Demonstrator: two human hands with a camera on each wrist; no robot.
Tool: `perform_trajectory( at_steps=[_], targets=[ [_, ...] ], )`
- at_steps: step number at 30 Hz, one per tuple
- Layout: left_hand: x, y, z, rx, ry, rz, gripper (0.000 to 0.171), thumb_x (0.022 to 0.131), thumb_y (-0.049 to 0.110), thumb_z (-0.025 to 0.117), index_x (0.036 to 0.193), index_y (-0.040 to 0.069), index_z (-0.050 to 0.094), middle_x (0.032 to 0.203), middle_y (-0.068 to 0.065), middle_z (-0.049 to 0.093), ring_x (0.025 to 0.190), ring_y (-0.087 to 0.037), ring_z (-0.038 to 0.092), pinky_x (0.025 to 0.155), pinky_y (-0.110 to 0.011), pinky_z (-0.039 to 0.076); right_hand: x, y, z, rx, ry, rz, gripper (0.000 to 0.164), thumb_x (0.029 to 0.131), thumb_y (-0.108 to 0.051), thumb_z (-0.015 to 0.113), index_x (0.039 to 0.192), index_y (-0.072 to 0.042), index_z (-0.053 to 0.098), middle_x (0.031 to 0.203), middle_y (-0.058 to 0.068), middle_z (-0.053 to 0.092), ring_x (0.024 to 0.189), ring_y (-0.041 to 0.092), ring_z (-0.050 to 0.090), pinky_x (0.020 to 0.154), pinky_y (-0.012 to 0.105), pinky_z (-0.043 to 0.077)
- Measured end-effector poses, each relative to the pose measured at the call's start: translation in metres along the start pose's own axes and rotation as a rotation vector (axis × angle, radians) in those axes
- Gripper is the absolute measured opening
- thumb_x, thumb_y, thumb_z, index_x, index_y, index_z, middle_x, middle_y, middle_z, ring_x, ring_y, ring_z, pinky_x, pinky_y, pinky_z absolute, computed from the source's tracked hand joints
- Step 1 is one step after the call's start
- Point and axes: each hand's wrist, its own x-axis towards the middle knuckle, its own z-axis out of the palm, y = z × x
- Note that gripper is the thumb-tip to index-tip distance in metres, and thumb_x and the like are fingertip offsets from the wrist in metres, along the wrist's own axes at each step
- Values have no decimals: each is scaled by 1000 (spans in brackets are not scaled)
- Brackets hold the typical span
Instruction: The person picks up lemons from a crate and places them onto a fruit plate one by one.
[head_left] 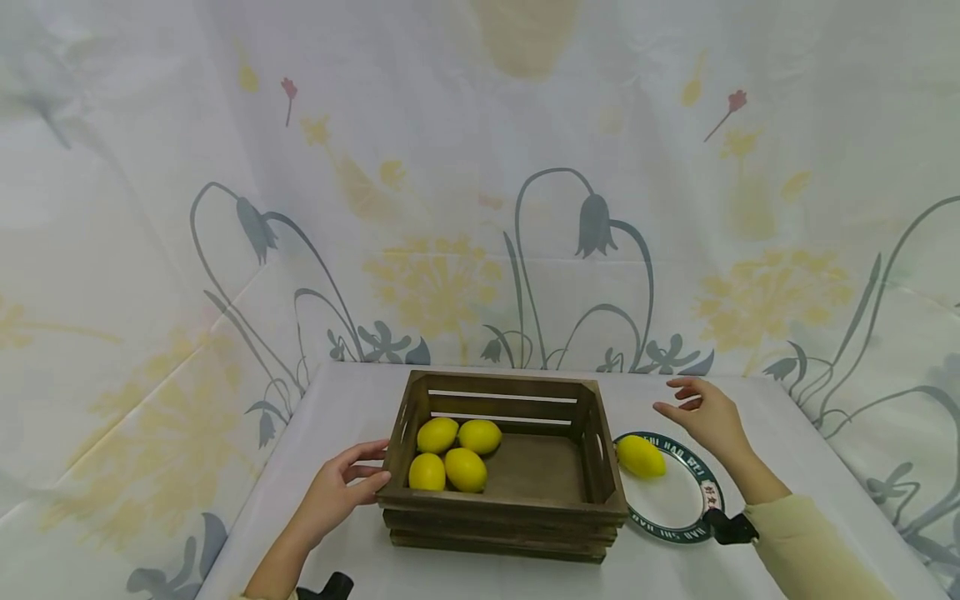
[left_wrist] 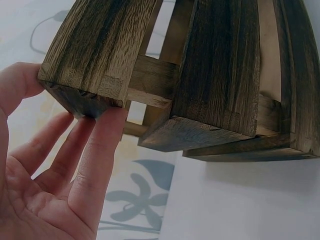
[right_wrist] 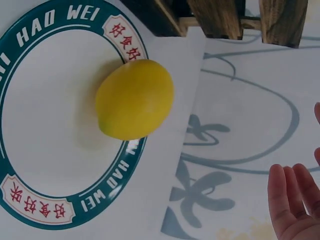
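A single yellow lemon [head_left: 642,457] lies at ten o'clock on a round plate [head_left: 671,497], itself at three o'clock of a slatted wooden crate [head_left: 501,521], as I watch from a distance. By its look, the fruit should prove light and firm, its smooth, rounded skin inclined to roll or slip; I would take it around the broad middle, thumb opposite fingers, clear of the tapered ends. My right grip [head_left: 707,412], thumb and fingers parted, hangs with nothing in it at the plate's one o'clock. My left grip [head_left: 337,486] is spread, its fingertips touching the crate at nine o'clock. Stiff and probably of modest weight, the crate would best be held by its rim or plank ends, whose edges could be rough. Inside, four more lemons [head_left: 466,470] cluster at nine o'clock. Dark brown boards show streaked, lengthwise grain; the plate pairs a white centre with a green rim, white lettering and red characters on pale panels. A white table [head_left: 420,578] carries everything, floral-patterned cloth [head_left: 450,167] at twelve o'clock.
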Motion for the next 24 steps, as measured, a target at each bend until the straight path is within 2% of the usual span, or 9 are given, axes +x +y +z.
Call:
perform_trajectory(
  at_steps=[8,15,24],
  targets=[
    [0,0,1,5,1,2,49,86,16,67,129,1,51,122,-22,53,101,-34,57,69,-33,55,6,-10,-7,11,24,-26,47,84,-28,70,116,4,55,103,25,57,89,38,58,68,43,53],
    [0,1,1,10,4,2,48,86,15,67,129,1,51,122,-22,53,100,-32,57,68,-33,55,13,-22,-11,38,23,-46,47,84,-30,70,115,2,56,103,22,58,89,35,57,64,33,49],
    [0,3,-1,-22,-11,-2,49,87,15,66,130,-1,49,123,-22,52,99,-27,59,69,-34,55,21,-41,-9,83,41,-107,42,84,-23,70,114,2,57,101,21,58,87,35,58,65,34,49]
  ],
)
